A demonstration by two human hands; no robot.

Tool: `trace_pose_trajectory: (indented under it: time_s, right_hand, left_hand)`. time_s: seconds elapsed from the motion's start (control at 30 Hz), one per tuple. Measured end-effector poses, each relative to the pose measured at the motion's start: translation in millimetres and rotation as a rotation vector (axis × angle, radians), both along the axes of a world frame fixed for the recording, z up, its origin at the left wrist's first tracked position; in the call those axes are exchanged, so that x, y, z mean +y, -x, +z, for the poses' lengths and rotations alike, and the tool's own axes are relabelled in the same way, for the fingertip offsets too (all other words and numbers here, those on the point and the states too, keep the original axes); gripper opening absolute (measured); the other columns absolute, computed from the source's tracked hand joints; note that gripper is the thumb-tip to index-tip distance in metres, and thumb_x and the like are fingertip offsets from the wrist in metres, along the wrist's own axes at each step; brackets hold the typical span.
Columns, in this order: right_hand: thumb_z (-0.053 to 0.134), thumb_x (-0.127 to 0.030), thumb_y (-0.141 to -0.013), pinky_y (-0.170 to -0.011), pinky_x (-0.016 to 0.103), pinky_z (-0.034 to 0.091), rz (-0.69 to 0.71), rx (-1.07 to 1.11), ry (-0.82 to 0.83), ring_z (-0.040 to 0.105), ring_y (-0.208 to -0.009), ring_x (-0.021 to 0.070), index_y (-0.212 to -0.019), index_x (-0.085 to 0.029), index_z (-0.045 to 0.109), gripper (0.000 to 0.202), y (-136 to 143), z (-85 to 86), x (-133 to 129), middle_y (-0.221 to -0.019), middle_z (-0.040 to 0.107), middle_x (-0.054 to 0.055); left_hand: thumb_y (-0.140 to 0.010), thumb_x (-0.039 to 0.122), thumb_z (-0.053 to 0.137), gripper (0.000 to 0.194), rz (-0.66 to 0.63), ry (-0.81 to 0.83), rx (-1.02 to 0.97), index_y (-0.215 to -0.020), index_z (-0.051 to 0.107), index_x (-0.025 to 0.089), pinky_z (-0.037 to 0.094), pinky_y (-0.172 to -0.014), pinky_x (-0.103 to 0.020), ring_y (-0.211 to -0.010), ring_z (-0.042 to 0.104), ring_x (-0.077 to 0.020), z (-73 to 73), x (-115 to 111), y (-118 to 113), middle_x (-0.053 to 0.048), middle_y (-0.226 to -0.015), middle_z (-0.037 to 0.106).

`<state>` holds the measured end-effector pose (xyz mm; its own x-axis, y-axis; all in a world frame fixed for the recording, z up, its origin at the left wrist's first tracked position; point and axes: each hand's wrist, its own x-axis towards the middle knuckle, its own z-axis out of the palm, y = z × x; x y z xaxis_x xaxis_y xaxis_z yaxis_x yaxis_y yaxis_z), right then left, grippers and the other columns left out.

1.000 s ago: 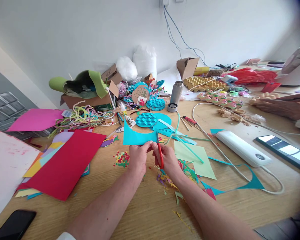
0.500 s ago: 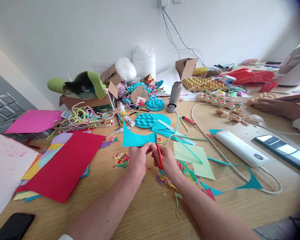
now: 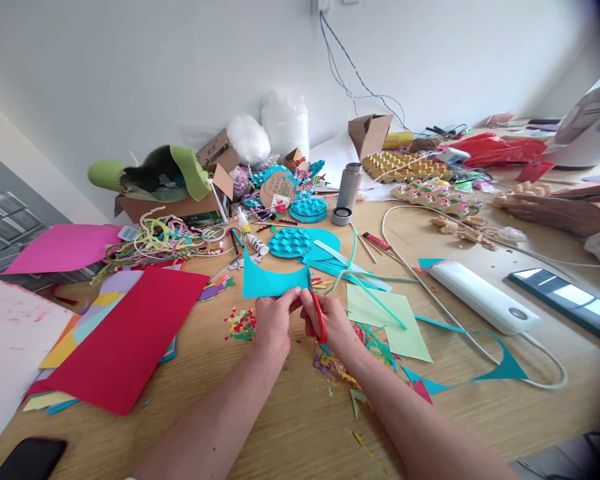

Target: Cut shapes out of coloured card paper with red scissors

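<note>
Turquoise paper, concave along its top, is pinched in the closed left hand. Right hand curls around red-handled scissors; blade gap is hard to tell.

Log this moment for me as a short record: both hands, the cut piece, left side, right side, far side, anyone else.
Left hand: pinches the bright blue paper piece at its lower edge
Right hand: holds red-handled metal scissors
Blue piece: upper edge curved inward; blades at its right end
Left side: red rectangular paper sheet on a coloured paper stack
Right side: oblong white plastic device
Far side: upright grey metal bottle
Other person: hand at right
</note>
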<state>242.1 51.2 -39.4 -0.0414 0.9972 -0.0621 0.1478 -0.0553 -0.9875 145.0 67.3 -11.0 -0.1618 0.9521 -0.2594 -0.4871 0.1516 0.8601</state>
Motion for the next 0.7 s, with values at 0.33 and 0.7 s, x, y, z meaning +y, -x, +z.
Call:
trace_pose_trajectory:
  time_s: [0.33,0.7]
  right_hand:
    - [0.044,-0.071,-0.084,-0.037,0.020,0.031,-0.005,-0.008,-0.002,0.043,-0.036,0.0101,-0.060,-0.018,0.051,0.058,-1.9,-2.0,1.1,-0.040,0.049,-0.002]
    - [0.043,-0.073,-0.083,-0.038,0.021,0.032,-0.013,0.017,0.019,0.044,-0.035,0.0094,-0.060,-0.018,0.052,0.060,-3.7,5.4,1.0,-0.040,0.049,-0.002]
  left_hand:
    - [-0.049,0.018,0.074,0.013,-0.009,-0.019,0.021,-0.051,0.062,0.013,0.051,-0.059,-0.028,-0.051,0.057,-0.0122,0.0,-2.9,-2.2,0.000,-0.053,0.063]
    - [-0.049,0.018,0.071,0.012,-0.021,-0.018,0.054,-0.048,0.060,0.015,0.049,-0.059,-0.027,-0.048,0.051,-0.0101,2.2,-5.1,-4.7,0.002,-0.050,0.058]
